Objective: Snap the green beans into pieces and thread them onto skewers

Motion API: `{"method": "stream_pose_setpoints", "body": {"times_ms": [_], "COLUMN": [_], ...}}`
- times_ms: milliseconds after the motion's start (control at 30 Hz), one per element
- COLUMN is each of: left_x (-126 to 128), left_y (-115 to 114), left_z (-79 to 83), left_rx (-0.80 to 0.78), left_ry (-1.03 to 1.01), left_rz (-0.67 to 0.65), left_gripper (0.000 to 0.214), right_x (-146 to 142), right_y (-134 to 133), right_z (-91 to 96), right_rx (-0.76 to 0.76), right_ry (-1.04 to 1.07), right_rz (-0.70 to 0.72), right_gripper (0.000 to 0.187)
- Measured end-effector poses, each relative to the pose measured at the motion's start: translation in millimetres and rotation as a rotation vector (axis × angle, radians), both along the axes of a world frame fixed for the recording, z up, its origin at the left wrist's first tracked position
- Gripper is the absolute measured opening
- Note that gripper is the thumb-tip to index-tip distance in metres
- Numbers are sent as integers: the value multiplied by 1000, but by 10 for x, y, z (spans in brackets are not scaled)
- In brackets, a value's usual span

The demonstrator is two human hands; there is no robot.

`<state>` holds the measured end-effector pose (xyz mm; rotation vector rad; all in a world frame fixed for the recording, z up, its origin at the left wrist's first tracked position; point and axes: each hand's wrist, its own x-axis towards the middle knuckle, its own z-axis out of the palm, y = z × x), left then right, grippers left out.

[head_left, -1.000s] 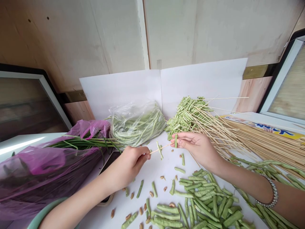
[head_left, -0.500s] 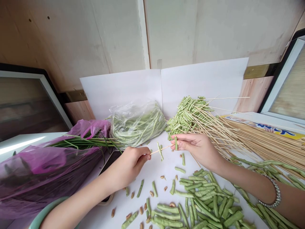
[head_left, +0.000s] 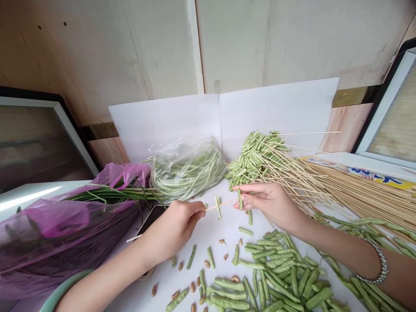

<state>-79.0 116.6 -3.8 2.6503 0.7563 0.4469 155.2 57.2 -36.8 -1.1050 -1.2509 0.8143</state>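
Observation:
My left hand [head_left: 183, 223] is closed around a thin wooden skewer [head_left: 211, 208], whose blunt end sticks out behind the wrist. Two short green bean pieces [head_left: 218, 207] are threaded crosswise near its front. Between thumb and fingers of my right hand [head_left: 264, 199] is another cut green bean piece [head_left: 239, 199], held nearly upright at the skewer's tip. Whether the tip has entered that piece cannot be made out. Below both hands lies a pile of cut green beans [head_left: 286, 273], with loose brown beans [head_left: 207, 263] scattered to its left.
Threaded bean skewers [head_left: 256, 156] are heaped at the back, beside a bundle of bare skewers [head_left: 357, 190] on the right. A clear bag of long beans [head_left: 186, 169] stands back centre. At left are a purple bag [head_left: 58, 229] with green stalks and a phone [head_left: 151, 219] partly under my forearm.
The skewer's rear end now shows past my left wrist. The bean piece in my right hand has tilted slightly and sits a little lower; both hands have barely moved.

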Motion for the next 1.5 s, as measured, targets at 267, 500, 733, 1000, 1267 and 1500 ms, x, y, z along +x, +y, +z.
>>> {"method": "stream_pose_setpoints", "body": {"times_ms": [267, 500, 733, 1000, 1267, 1500], "left_x": [16, 19, -4, -10, -16, -38], "left_y": [-32, -48, -38, -42, -32, -8], "left_z": [-25, -60, -118, -144, -159, -193], "left_rx": [133, 239, 475, 881, 1092, 1176], "left_ry": [85, 153, 189, 179, 108, 42], "left_rz": [59, 109, 74, 0, -46, -75], "left_gripper": [22, 22, 25, 32, 34, 30], "right_x": [-11, -27, -38, -57, -77, -128], "right_y": [-7, -12, -19, -50, -91, -131], "right_z": [10, -24, -59, -52, -19, 34], "right_rx": [-47, -61, -77, -97, -147, -176], "right_ry": [65, 118, 166, 192, 213, 223], "right_rz": [-10, -20, -14, 15, 57, 59], "right_gripper": [32, 32, 39, 36, 36, 37]}}
